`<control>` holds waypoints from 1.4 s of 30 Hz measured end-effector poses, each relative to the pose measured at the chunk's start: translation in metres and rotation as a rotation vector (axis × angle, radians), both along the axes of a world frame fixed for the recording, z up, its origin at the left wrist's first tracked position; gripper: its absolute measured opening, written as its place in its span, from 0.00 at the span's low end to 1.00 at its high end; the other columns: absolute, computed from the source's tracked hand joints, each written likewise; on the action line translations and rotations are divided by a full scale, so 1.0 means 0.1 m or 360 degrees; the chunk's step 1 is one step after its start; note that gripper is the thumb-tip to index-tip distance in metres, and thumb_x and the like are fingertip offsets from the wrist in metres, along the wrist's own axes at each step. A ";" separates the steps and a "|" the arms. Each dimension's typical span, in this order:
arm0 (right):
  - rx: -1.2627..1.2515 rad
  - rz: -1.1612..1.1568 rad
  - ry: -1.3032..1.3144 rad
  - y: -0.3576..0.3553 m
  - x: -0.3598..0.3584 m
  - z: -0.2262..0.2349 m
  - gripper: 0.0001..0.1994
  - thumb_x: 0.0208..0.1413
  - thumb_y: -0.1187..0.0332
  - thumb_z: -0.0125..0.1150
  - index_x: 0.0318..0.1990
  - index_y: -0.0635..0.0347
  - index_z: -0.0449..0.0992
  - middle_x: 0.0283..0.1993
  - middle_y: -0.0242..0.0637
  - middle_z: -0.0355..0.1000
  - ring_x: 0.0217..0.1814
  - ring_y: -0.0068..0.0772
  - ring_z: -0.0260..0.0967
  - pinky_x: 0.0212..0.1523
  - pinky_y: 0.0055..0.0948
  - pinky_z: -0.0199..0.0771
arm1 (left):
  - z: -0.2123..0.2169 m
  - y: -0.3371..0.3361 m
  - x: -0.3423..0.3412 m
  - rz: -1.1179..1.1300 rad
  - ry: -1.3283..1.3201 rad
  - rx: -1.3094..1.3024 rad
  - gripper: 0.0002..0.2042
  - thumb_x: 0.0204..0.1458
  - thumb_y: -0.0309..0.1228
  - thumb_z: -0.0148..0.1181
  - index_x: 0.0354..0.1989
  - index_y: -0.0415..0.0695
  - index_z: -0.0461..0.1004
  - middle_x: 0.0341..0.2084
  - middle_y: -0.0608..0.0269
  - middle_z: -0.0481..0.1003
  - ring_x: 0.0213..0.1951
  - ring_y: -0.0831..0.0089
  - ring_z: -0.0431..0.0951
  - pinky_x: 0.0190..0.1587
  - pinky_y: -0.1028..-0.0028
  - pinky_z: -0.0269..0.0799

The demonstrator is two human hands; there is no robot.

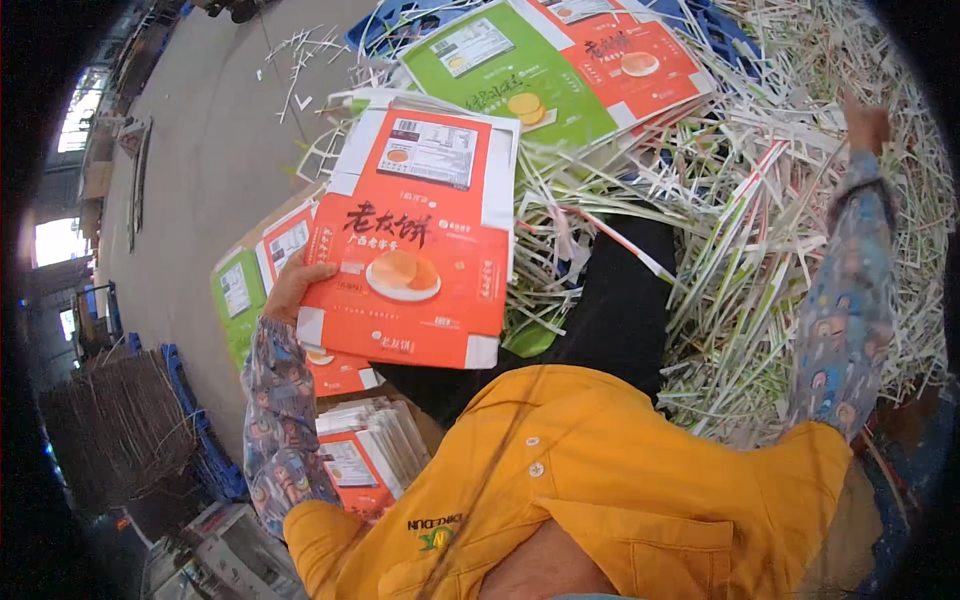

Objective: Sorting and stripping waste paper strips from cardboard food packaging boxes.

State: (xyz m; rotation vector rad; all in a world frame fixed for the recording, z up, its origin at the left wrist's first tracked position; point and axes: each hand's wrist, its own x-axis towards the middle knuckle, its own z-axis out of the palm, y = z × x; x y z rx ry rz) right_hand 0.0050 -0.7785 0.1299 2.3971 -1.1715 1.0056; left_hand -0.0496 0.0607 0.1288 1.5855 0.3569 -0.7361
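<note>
Orange-red flat cardboard carton stack point(440, 215) sits before the person; left hand point(290, 287) grips its left edge. Right hand point(868, 125) is among white-and-green paper strips point(740, 290), grip unclear. Holding step, seemingly; next calls for level support.

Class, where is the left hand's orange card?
The orange card is left of centre in the head view, the left hand at its left edge, paper strips to its right.
</note>
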 end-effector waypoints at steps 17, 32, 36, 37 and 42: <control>0.3583 0.1371 0.0509 4.96 -1.12 -1.33 0.16 0.50 0.55 0.51 0.30 0.62 0.67 0.18 0.30 0.64 0.12 0.20 0.58 0.14 0.19 0.61 | -0.20 0.00 -0.25 0.0374 -0.0017 -0.0157 0.23 0.39 0.22 0.55 0.47 0.35 0.58 0.38 0.54 0.69 0.35 0.69 0.74 0.34 0.71 0.75; 0.4004 0.1512 -0.1551 3.06 0.73 -2.10 0.11 0.50 0.71 0.42 0.39 0.67 0.65 0.40 0.47 0.68 0.41 0.37 0.67 0.40 0.29 0.69 | -0.03 0.24 -0.03 0.0135 0.0195 0.0121 0.29 0.36 0.21 0.57 0.50 0.35 0.56 0.40 0.55 0.69 0.37 0.67 0.73 0.37 0.71 0.73; 0.3090 0.1662 -0.1317 3.07 1.13 -1.95 0.08 0.51 0.68 0.44 0.28 0.64 0.64 0.41 0.44 0.66 0.47 0.41 0.61 0.50 0.36 0.61 | -0.09 0.53 -0.32 0.0196 0.0204 0.0176 0.30 0.34 0.22 0.59 0.51 0.35 0.56 0.39 0.56 0.70 0.36 0.68 0.74 0.38 0.71 0.72; 0.3308 0.1547 -0.1492 2.99 1.25 -2.05 0.09 0.52 0.67 0.44 0.31 0.64 0.65 0.41 0.43 0.66 0.47 0.39 0.62 0.50 0.36 0.61 | -0.11 0.47 -0.28 0.0179 0.0213 0.0176 0.30 0.34 0.22 0.59 0.51 0.35 0.56 0.39 0.56 0.70 0.36 0.68 0.74 0.38 0.71 0.72; 0.3680 0.1692 -0.1292 3.94 0.91 -1.80 0.14 0.53 0.62 0.45 0.38 0.63 0.68 0.38 0.40 0.68 0.43 0.31 0.65 0.48 0.29 0.64 | -0.33 0.52 -0.56 0.0409 0.0319 0.0111 0.29 0.34 0.22 0.59 0.50 0.36 0.58 0.39 0.57 0.70 0.36 0.69 0.74 0.39 0.71 0.72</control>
